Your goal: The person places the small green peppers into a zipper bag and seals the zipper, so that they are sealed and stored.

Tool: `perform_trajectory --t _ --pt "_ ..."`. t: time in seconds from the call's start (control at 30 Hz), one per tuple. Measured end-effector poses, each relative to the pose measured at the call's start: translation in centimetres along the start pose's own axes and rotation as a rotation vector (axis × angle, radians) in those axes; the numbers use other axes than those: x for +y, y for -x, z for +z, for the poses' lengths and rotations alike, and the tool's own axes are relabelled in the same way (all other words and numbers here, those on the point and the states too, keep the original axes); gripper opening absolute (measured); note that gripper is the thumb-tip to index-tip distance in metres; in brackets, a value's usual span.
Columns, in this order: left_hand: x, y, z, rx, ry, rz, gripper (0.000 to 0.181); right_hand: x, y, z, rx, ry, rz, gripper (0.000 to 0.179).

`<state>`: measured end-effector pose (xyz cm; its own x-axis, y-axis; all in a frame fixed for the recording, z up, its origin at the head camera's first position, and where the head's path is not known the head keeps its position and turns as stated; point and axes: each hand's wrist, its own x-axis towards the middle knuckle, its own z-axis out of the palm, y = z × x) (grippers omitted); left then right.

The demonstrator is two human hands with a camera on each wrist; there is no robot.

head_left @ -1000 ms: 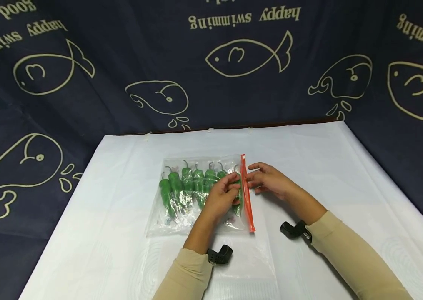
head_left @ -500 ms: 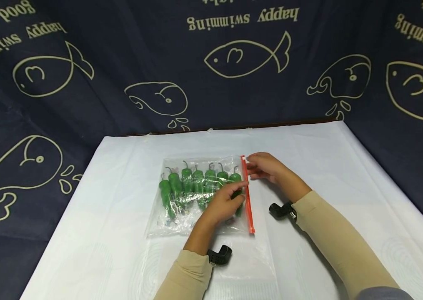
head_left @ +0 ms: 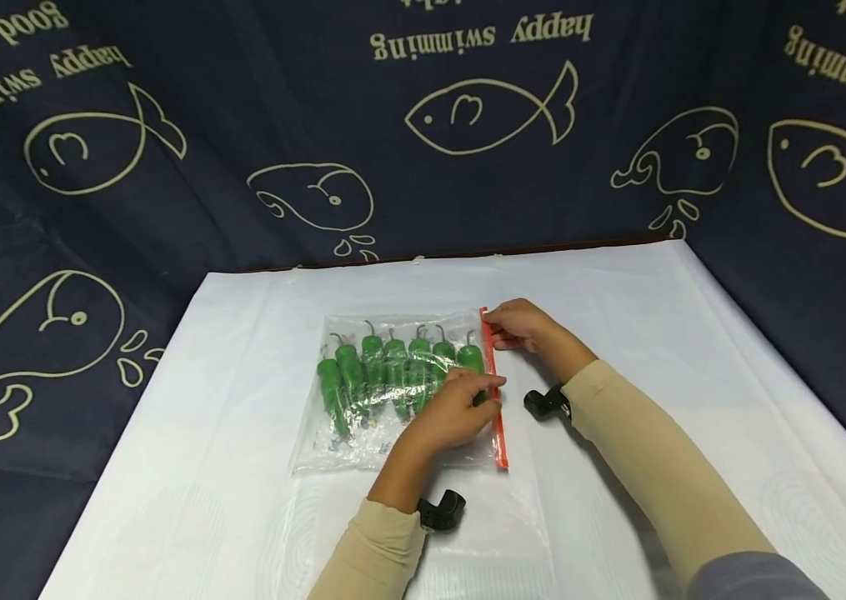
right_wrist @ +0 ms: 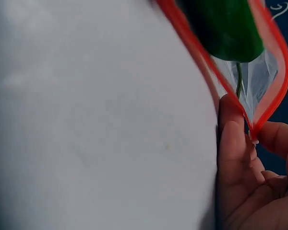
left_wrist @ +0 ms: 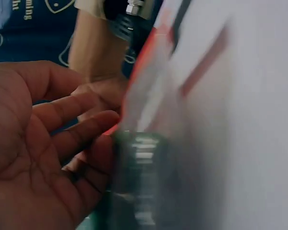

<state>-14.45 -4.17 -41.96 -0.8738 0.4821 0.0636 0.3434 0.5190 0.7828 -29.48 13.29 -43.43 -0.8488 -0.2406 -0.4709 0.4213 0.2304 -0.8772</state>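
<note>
A clear zip bag (head_left: 317,454) with a red zip strip (head_left: 501,437) lies flat, several green peppers (head_left: 396,367) lined up inside. My right hand (head_left: 523,323) pinches the far corner of the strip between thumb and fingers. In the right wrist view the red lips of the bag gape just above those fingertips, and a pepper (right_wrist: 235,33) with its stem shows between them. My left hand (head_left: 455,412) lies over the bag's right part, covering some peppers. Its fingers are loosely bent in the left wrist view, fingertips right at the bag's red edge, holding nothing.
A white sheet covers the table (head_left: 663,333). Behind it hangs a dark blue curtain (head_left: 513,200) with fish and whale outlines. Each wrist wears a black camera, such as the left wrist's camera (head_left: 443,510).
My right hand has moved to the far end of the red strip and now pinches it. My left hand has slid slightly nearer and rightward, its fingers reaching over the strip.
</note>
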Motion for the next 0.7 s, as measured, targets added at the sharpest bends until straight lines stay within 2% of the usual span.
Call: perform_trajectory --t 0.13,0.2,0.3,0.4,0.5,0.6,0.7 --pt "0.9 -0.2 -1.9 -0.041 0.031 0.002 0.040 0.3 -0.3 0.0 0.012 -0.013 -0.011 0.019" --pt "1.7 -0.6 -3.3 -0.052 0.009 -0.014 0.042 0.4 -0.3 0.0 0.010 -0.025 -0.015 0.019" --pt "3.2 -2.1 -5.8 -0.063 -0.093 -0.039 0.043 0.6 -0.1 0.0 0.004 -0.047 -0.019 0.017" --pt "4.1 -4.8 -8.2 -0.111 -0.230 -0.092 0.044 0.7 0.0 0.1 -0.010 -0.051 -0.030 0.014" --pt "3.7 -8.4 -9.7 -0.169 -0.333 -0.127 0.036 0.7 -0.1 -0.1 -0.005 -0.062 -0.043 0.012" --pt "2.3 -11.5 -10.4 -0.205 -0.339 -0.158 0.029 0.7 -0.2 -0.2 -0.001 -0.068 -0.054 0.012" --pt "0.3 -13.8 -10.2 -0.207 -0.266 -0.203 0.028 0.6 -0.2 -0.2 -0.007 -0.072 -0.064 0.013"
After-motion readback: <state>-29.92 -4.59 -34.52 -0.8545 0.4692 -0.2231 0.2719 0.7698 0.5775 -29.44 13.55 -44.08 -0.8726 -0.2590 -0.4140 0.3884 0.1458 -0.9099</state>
